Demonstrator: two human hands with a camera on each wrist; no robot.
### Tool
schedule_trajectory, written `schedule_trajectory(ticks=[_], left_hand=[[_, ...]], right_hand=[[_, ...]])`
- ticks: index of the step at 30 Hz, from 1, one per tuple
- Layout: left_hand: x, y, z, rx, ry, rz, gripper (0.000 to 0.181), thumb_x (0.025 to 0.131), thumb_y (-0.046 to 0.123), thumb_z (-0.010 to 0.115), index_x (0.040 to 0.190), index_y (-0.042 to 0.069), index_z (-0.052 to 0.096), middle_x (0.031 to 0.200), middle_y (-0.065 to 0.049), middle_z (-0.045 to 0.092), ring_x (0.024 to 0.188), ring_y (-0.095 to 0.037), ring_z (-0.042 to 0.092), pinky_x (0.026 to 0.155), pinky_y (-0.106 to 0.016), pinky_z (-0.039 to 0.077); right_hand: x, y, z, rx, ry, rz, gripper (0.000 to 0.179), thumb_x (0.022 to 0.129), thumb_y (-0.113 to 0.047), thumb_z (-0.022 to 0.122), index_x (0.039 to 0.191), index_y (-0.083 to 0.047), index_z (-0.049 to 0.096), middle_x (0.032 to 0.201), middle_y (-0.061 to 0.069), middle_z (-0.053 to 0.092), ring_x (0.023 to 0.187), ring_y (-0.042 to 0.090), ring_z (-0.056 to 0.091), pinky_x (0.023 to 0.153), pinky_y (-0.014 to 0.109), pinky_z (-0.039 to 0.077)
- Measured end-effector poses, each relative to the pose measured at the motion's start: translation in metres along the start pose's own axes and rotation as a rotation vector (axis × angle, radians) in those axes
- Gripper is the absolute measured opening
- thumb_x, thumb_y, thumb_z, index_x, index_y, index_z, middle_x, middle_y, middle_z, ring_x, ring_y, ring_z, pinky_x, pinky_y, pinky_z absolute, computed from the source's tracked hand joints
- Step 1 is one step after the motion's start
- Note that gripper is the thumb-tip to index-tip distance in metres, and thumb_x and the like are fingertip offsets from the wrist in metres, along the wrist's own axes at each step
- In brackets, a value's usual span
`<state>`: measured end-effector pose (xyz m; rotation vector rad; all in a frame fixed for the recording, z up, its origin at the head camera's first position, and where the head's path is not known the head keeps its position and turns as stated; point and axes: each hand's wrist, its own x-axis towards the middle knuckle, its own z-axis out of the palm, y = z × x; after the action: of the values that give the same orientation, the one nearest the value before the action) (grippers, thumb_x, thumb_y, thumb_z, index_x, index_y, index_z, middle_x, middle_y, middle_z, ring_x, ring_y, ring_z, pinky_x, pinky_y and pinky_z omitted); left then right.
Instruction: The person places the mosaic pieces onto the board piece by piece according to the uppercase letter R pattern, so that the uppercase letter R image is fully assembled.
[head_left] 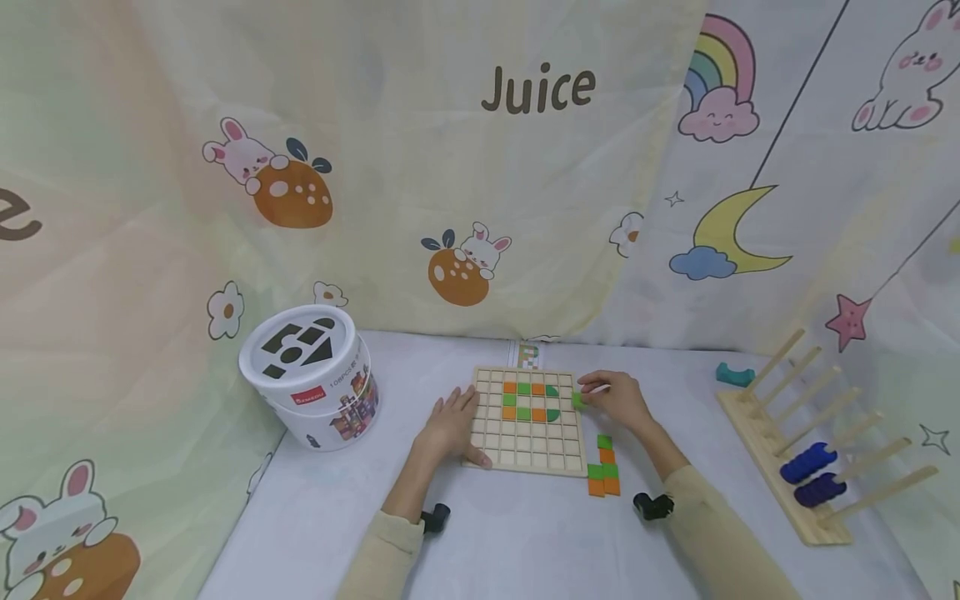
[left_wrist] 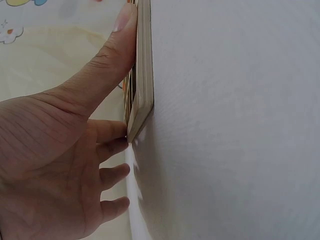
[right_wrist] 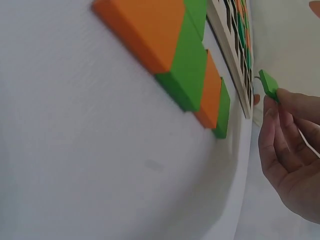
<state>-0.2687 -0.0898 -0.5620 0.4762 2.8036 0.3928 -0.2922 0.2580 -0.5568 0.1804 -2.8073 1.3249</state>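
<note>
A wooden grid board [head_left: 525,457] lies on the white table, with orange and green square tiles [head_left: 524,414] and two darker green rounded pieces [head_left: 552,416] in its cells. My left hand [head_left: 447,425] rests along the board's left edge, fingers extended; its thumb [left_wrist: 102,70] lies on the near edge by the corner. Between thumb and fingertips, my right hand [head_left: 621,402] pinches a green square tile [right_wrist: 268,84], held just off the board's right edge. Several loose orange and green tiles [head_left: 604,456] lie by the board's near right corner, partly touching one another.
A white lidded bucket [head_left: 303,421] with shape cut-outs stands at the left. On the right is a wooden peg rack [head_left: 787,483] with blue and purple pieces, and a teal piece [head_left: 735,375] behind it. A printed card [head_left: 528,356] lies behind the board.
</note>
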Motion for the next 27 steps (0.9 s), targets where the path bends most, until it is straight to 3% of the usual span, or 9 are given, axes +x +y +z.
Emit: schedule_trajectory(ticks=[12, 22, 27], left_hand=[[0.004, -0.004, 0.006, -0.037, 0.035, 0.01, 0.143, 0.049, 0.062, 0.097, 0.163, 0.003, 0.032, 0.172, -0.015, 0.024, 0.159, -0.039, 0.015, 0.127, -0.063, 0.014], [-0.003, 0.0, 0.001, -0.039, 0.023, 0.008, 0.139, 0.055, 0.057, 0.098, 0.163, 0.002, 0.031, 0.172, -0.015, 0.023, 0.16, -0.038, 0.014, 0.129, -0.06, 0.013], [-0.002, 0.002, 0.0, -0.005, 0.022, 0.001, 0.138, 0.056, 0.059, 0.097, 0.163, 0.003, 0.03, 0.172, -0.015, 0.023, 0.16, -0.038, 0.015, 0.129, -0.059, 0.015]], right_hand=[[0.015, -0.01, 0.021, -0.021, -0.045, 0.002, 0.024, 0.092, -0.009, 0.08, 0.115, -0.005, 0.077, 0.097, 0.005, 0.078, 0.083, 0.019, 0.071, 0.076, 0.036, 0.059], [0.023, -0.016, 0.034, -0.031, -0.078, 0.038, 0.021, 0.091, -0.011, 0.08, 0.112, -0.007, 0.078, 0.095, 0.004, 0.076, 0.086, 0.019, 0.068, 0.071, 0.03, 0.055], [0.026, -0.018, 0.037, -0.077, -0.09, 0.023, 0.019, 0.091, -0.013, 0.08, 0.11, -0.009, 0.079, 0.092, 0.001, 0.075, 0.086, 0.018, 0.067, 0.073, 0.034, 0.056]])
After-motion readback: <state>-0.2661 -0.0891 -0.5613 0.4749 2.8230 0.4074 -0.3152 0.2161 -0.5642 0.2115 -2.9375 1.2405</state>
